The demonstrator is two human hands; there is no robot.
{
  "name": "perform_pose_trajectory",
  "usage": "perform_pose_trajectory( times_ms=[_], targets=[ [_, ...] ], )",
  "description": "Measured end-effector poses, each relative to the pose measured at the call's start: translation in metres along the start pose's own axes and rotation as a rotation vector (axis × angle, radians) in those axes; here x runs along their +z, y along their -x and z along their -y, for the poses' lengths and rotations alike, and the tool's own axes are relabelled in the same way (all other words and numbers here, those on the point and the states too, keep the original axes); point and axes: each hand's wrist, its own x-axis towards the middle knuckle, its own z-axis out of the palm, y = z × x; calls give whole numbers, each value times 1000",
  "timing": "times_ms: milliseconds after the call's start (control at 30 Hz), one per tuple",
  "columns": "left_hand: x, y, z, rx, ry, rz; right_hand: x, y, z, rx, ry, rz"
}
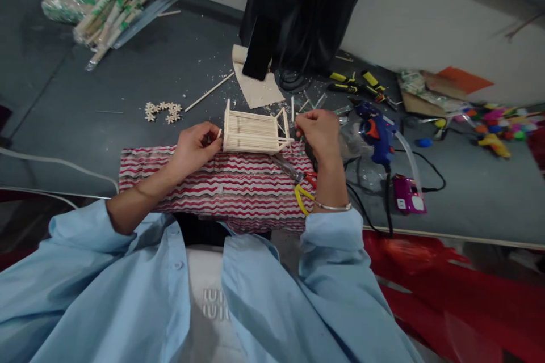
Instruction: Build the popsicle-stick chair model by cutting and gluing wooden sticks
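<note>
A small frame of pale wooden sticks [251,131] lies on a red-and-white wavy-striped cloth [204,190] and the dark table. Just left of the frame, my left hand [196,144] is closed, a short pale stick piece [219,133] between thumb and finger. My right hand [319,131] is beyond the frame's right end, its fingers pinched together; whatever they hold, if anything, is too small to make out. A short upright-looking stick [292,109] shows beside its fingertips.
Right of my right hand are a blue glue gun [378,135], cables, a purple box [409,194] and yellow-black pliers [344,88]. Behind the frame lies a phone [258,54]. Wooden flower pieces [163,112] sit left; red-handled pliers [287,169] lie on the cloth.
</note>
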Motion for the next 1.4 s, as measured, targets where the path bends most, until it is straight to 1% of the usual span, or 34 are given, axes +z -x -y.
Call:
perform_pose_trajectory(
  times_ms=[100, 200, 233, 267, 333, 400, 433, 467, 533, 567, 700, 800, 867, 900, 967, 1033, 1067, 1133, 1233, 1300, 1333, 1400],
  targets=[
    [-3, 2, 0, 37, -102, 3, -14, 29, -11, 25, -148, 7],
    [-6, 4, 0, 40, -184, -27, -19, 44, -19, 67, -170, -3],
    [-7, 5, 1, 38, -201, -36, -19, 45, -20, 67, -141, -2],
    [-8, 6, 1, 37, -213, -39, -19, 43, -21, 56, -98, 25],
    [-7, 6, 2, 38, -232, -30, -18, 36, -17, 3, 20, 159],
    [-6, 6, 4, 49, -255, -9, -15, 23, -11, -85, 153, 302],
    [-5, 6, 4, 56, -266, -2, -12, 16, -7, -129, 213, 311],
    [-5, 5, 5, 61, -273, 1, -8, 9, -2, -169, 265, 280],
    [-4, 4, 5, 57, -277, -2, 1, -7, 4, -205, 320, 141],
    [-4, 3, 5, 47, -280, -6, 7, -14, 7, -208, 333, 114],
    [-3, -1, 4, 7, -318, -5, 29, -38, 10, -150, 317, 134],
    [-2, -3, 5, -2, -310, -20, 40, -47, 11, -167, 281, 163],
    [-3, -3, 5, -5, -285, -40, 41, -50, 10, -179, 276, 182],
    [-4, -2, 5, 3, -277, -53, 38, -51, 10, -180, 277, 166],
    [-7, -1, 5, 34, -276, -86, 29, -53, 6, -162, 288, 64],
    [-12, 0, 5, 57, -304, -131, 19, -54, 1, -90, 329, -75],
    [-14, 0, 5, 58, -326, -154, 14, -54, -2, -36, 356, -117],
    [-19, -1, 8, 41, -372, -186, 11, -56, -8, 59, 394, -147],
    [-24, -3, 12, -10, -447, -186, 17, -65, -14, 143, 416, -142],
    [-24, -4, 13, -53, -497, -167, 25, -73, -19, 154, 420, -152],
    [-24, -4, 13, -73, -521, -156, 29, -77, -22, 136, 417, -159],
    [-22, -5, 12, -108, -568, -138, 34, -85, -29, 36, 406, -149]
  ],
)
